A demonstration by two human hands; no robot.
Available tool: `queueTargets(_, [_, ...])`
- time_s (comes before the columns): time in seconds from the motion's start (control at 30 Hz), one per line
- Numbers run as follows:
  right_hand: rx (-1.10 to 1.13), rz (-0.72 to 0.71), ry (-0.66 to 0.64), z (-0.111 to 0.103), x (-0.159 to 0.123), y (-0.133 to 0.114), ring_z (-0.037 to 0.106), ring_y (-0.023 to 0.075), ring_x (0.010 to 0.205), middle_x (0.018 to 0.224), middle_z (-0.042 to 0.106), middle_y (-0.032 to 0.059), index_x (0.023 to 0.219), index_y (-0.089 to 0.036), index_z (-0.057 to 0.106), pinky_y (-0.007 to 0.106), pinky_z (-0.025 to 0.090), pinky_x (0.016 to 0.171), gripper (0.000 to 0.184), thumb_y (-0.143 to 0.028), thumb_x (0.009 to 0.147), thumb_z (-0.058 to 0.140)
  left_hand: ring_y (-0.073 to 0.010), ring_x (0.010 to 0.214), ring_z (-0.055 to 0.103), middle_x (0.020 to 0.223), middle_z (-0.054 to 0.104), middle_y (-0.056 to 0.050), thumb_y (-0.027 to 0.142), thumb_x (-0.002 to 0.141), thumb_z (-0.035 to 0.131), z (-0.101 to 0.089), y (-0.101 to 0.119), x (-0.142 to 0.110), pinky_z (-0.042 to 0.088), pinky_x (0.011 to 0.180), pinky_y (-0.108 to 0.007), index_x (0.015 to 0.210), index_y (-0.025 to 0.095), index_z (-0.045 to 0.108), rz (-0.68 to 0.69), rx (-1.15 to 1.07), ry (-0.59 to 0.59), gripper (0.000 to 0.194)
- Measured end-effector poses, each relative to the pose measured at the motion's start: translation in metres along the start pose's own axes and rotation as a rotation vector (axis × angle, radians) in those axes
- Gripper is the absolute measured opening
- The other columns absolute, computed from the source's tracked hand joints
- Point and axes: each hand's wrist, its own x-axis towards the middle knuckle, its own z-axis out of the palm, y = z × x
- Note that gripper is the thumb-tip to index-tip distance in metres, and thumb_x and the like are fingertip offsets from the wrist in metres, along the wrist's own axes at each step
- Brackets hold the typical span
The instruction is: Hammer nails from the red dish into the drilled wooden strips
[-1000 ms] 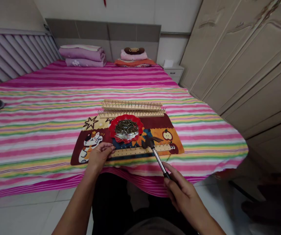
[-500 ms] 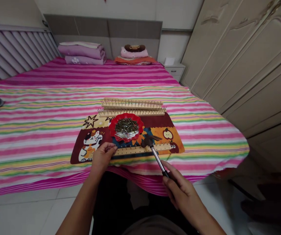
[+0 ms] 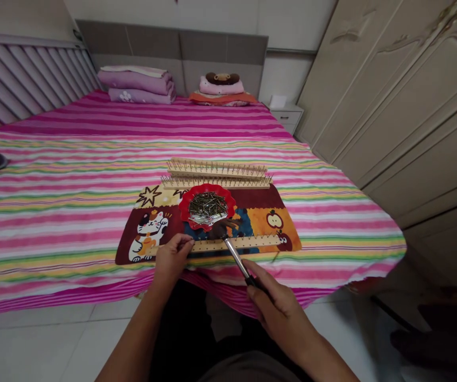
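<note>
My right hand (image 3: 278,302) is closed round the dark grip of a hammer (image 3: 235,255). The hammer's dark head hangs over the near wooden strip (image 3: 248,242), close to the red bowl. My left hand (image 3: 173,255) rests at the left part of that strip, thumb and forefinger pinched at its upper face; what they pinch is too small to make out, perhaps a nail. Nails stand in a row along the strip to the right. Just beyond it, a red scalloped bowl (image 3: 184,209) holds many loose nails (image 3: 208,204).
Behind the bowl lie wooden strips (image 3: 216,183) with many upright nails. A patterned mat (image 3: 133,228) lies under the work on the striped bed (image 3: 73,212). Folded bedding (image 3: 137,85) is stacked at the headboard (image 3: 152,48). A wardrobe (image 3: 391,106) stands right.
My right hand has swung the hammer left, bringing its head nearer my left hand. The left hand keeps its pinch on the strip. The view has shifted slightly.
</note>
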Motion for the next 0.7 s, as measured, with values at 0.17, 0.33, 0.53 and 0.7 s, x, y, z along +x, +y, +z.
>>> queueTargets(0.17, [-0.073, -0.094, -0.161, 0.015, 0.015, -0.012, 0.061, 0.0204, 0.111, 0.109, 0.07, 0.0048, 0.133, -0.024, 0.053, 0.037, 0.044, 0.099, 0.045, -0.014, 0.089, 0.044, -0.0153, 0.063, 0.059, 0.062, 0.065, 0.002, 0.04, 0.067, 0.057, 0.001, 0.001, -0.002, 0.043, 0.064, -0.024, 0.074, 0.023, 0.065, -0.004, 0.072, 0.01, 0.02])
queueTargets(0.33, [-0.088, -0.147, -0.188, 0.026, 0.027, -0.014, 0.054, 0.0196, 0.122, 0.13, 0.062, 0.0053, 0.137, -0.025, 0.047, 0.039, 0.04, 0.105, 0.046, -0.015, 0.092, 0.041, -0.0147, 0.063, 0.058, 0.061, 0.064, 0.003, 0.041, 0.068, 0.056, 0.002, -0.001, -0.002, 0.043, 0.063, -0.024, 0.067, 0.022, 0.061, 0.02, 0.1, 0.016, 0.02])
queueTargets(0.53, [-0.085, -0.172, -0.198, 0.022, 0.026, -0.017, 0.055, 0.0184, 0.121, 0.129, 0.063, 0.0035, 0.136, -0.028, 0.047, 0.038, 0.041, 0.105, 0.046, -0.012, 0.093, 0.04, -0.0165, 0.063, 0.06, 0.062, 0.066, 0.002, 0.042, 0.066, 0.058, 0.001, 0.0, -0.001, 0.045, 0.065, -0.025, 0.072, 0.023, 0.065, -0.017, 0.084, 0.017, 0.021])
queueTargets(0.7, [-0.079, -0.179, -0.124, 0.007, 0.012, -0.019, 0.055, 0.0166, 0.121, 0.13, 0.061, 0.0046, 0.139, -0.025, 0.042, 0.034, 0.039, 0.106, 0.045, -0.016, 0.095, 0.04, -0.018, 0.068, 0.062, 0.069, 0.07, 0.001, 0.042, 0.065, 0.059, 0.001, 0.003, -0.002, 0.046, 0.069, -0.027, 0.071, 0.024, 0.066, -0.006, 0.09, 0.02, 0.02])
